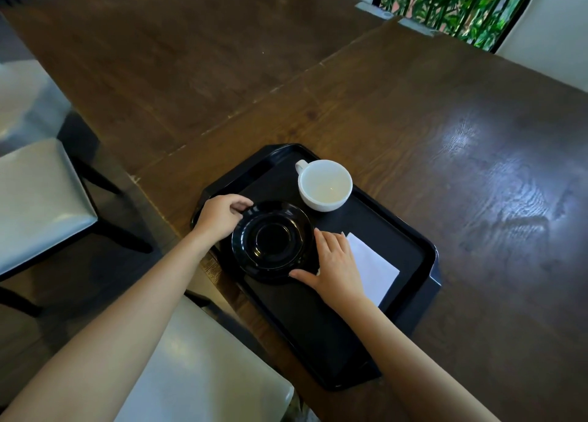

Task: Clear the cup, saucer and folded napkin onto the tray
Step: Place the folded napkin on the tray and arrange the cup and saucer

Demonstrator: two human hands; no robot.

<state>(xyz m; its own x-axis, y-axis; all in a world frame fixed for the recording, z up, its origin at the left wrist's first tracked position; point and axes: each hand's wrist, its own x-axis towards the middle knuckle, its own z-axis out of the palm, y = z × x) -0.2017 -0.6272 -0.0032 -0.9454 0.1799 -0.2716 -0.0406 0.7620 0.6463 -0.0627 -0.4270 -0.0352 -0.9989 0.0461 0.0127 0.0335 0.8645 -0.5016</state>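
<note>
1. Two bare forearms are reaching in from the bottom edge, nearest the camera; both are ending at the black saucer.
2. Left hand is gripping the saucer's left rim, fingers curled over the edge.
3. Right hand is resting against the saucer's right rim, fingers spread narrowly and thumb along the near edge; whether it is lifting or only touching cannot be told.
4. Writing: no brand, label or lettering is showing legibly on any item.
5. Count: one saucer, one white cup, one folded white napkin, one black tray.
6. Cup is standing upright at the tray's far end, handle pointing far-left, looking empty apart from a pale residue at its bottom.
7. Napkin is lying flat on the tray's right side, partly under the right hand.
8. Saucer is sitting over the tray's left part, just beside the cup, not touching it.
9. Tray is lying on a dark wooden table with a seam across it; pale cushioned chairs are standing at left, and green foliage is showing through a far window.
</note>
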